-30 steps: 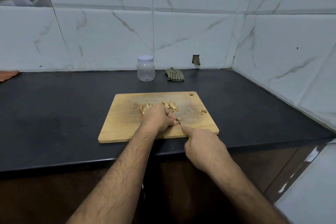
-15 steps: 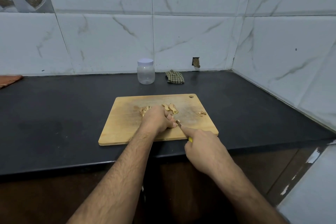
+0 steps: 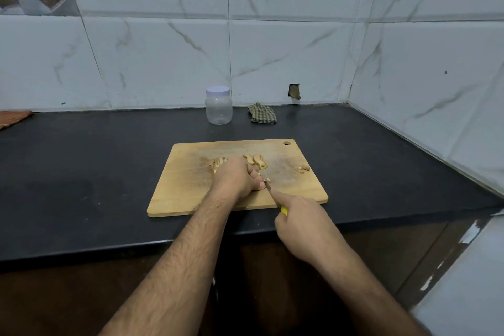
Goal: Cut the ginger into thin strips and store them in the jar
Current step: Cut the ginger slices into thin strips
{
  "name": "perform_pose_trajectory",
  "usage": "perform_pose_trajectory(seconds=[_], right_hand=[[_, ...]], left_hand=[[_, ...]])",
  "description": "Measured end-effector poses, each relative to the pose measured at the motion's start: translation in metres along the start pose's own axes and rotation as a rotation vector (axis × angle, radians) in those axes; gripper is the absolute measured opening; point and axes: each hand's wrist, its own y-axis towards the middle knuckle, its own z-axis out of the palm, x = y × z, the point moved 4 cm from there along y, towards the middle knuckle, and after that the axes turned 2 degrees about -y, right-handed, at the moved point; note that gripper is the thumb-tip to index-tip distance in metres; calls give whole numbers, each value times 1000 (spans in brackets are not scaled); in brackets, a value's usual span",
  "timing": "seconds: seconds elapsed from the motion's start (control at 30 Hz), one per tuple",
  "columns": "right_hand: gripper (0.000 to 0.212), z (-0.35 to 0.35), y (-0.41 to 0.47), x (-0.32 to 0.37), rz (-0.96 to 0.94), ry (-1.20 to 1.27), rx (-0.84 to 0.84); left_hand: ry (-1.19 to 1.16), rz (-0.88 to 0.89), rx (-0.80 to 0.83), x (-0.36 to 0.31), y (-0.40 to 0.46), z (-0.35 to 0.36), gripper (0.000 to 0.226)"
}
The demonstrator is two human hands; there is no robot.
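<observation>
1. Clear plastic jar [image 3: 218, 109] with a pale lid stands far behind the wooden cutting board [image 3: 191, 188]; nothing shows inside it.
2. Pale ginger pieces [image 3: 256, 160] lie on the board.
3. Left hand [image 3: 236, 178] curls fingers down beside them; what it holds is hidden.
4. Right hand [image 3: 302, 222] grips a yellow-handled knife [image 3: 275, 197], forefinger along the blade.

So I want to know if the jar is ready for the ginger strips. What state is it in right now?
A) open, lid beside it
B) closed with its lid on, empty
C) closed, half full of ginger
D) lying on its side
B: the clear jar stands upright near the wall with its pale lid on, and nothing shows inside it.
</observation>
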Motion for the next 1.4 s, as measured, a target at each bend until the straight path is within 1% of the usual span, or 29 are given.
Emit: perform_pose_trajectory(seconds=[0.2, 0.53, 0.7, 0.93, 1.1, 1.4], right_hand=[[59, -5, -7, -9, 25, -35, -35], [60, -6, -6, -1, -2, -5, -58], [60, -6, -4, 2, -2, -25, -48], [58, -4, -2, 5, -5, -40, -39], [59, -3, 0, 6, 2, -61, -22], [58, -3, -1, 10, 8, -134, 20]], left_hand=[[-42, -9, 34, -1, -2, -1, 5], [-104, -10, 28, 3, -5, -3, 16], [-71, 5, 26, 0, -4, -4, 10], [-5, 13, 9, -1, -1, -2, 8], [-8, -9, 12, -2, 1, -1, 15], [-21, -35, 20, -2, 3, -1, 13]])
